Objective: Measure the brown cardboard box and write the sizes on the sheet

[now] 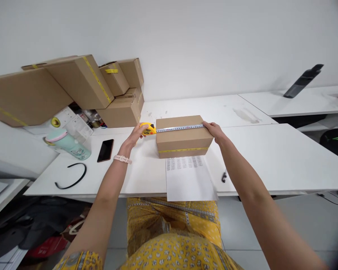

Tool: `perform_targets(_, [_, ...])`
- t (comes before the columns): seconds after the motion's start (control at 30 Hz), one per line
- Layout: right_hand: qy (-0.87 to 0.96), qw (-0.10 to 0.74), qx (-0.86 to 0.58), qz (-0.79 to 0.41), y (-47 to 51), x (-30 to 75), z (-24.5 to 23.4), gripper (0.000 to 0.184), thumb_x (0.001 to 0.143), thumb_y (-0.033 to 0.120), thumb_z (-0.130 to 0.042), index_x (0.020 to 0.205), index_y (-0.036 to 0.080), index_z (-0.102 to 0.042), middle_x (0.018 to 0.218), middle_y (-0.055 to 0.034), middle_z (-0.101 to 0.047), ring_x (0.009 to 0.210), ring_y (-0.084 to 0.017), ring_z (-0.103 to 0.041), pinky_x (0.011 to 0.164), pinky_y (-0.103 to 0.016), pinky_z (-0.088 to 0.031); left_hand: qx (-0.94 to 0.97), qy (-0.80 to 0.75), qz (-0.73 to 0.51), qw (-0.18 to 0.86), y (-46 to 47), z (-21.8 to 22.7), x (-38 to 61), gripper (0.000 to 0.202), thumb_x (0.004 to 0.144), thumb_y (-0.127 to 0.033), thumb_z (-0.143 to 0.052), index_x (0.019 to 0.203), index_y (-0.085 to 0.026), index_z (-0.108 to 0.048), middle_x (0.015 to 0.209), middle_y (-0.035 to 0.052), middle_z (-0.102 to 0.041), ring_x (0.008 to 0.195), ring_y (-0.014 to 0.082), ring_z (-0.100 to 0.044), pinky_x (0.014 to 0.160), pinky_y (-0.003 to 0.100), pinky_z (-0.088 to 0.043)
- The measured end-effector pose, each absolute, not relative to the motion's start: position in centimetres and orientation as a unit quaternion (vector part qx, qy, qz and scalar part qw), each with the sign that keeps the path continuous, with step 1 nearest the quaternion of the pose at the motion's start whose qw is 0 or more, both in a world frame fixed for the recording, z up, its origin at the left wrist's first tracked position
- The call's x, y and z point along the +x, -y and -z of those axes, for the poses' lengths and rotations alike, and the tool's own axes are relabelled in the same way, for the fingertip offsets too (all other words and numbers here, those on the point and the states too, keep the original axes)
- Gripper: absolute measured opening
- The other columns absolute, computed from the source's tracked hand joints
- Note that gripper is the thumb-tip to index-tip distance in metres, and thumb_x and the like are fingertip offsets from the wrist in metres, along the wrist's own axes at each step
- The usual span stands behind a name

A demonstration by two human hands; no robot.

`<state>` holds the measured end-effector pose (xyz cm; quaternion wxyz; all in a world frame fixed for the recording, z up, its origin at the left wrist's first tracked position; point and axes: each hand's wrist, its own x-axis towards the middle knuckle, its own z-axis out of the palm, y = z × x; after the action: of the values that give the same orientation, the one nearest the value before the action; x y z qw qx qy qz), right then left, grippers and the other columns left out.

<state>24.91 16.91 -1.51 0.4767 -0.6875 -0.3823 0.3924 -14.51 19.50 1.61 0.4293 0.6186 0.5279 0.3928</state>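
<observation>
A brown cardboard box [183, 141] with a yellow tape strip along its front side sits on the white table. My left hand [135, 135] grips a yellow tape measure [148, 129] just off the box's left edge. Its pulled-out blade [180, 128] lies across the box top from left to right. At the right edge, my right hand [213, 130] pinches the blade's far end against the box. A printed sheet [188, 183] lies partly under the box's front and reaches past the table edge.
Several cardboard boxes [81, 82] are stacked at the back left. Nearby are a mint bottle [69, 143], a phone [105, 150] and a black hairband [78, 180]. A small black item [224, 177] lies right of the sheet. A dark bottle [302, 81] stands at the far right.
</observation>
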Motion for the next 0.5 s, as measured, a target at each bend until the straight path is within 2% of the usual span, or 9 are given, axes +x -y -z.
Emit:
perform_targets(0.2, [0.381, 0.472, -0.692, -0.391, -17.0, 24.98, 1.68, 0.038, 0.082, 0.054, -0.073, 0.087, 0.018, -0.063, 0.099, -0.0102, -0.071, 0.08, -0.019, -0.063, 0.062, -0.029, -0.046, 0.627, -0.522, -0.382, 0.434, -19.91, -2.24, -14.62, 0.036, 0.086, -0.051, -0.06, 0.103, -0.02, -0.056, 0.099, 0.0053, -0.065, 0.073, 0.0153, -0.055, 0.062, 0.028, -0.037])
perform_targets(0.5, [0.383, 0.479, -0.698, -0.371, -17.2, 25.12, 1.92, 0.037, 0.081, 0.052, -0.075, 0.076, 0.018, -0.061, 0.084, -0.0074, -0.068, 0.072, -0.017, -0.058, 0.06, -0.03, -0.042, 0.626, -0.516, -0.384, 0.441, -20.16, -1.82, -14.66, 0.037, 0.085, -0.052, -0.059, 0.103, -0.02, -0.057, 0.1, 0.0056, -0.065, 0.072, 0.0152, -0.055, 0.06, 0.027, -0.036])
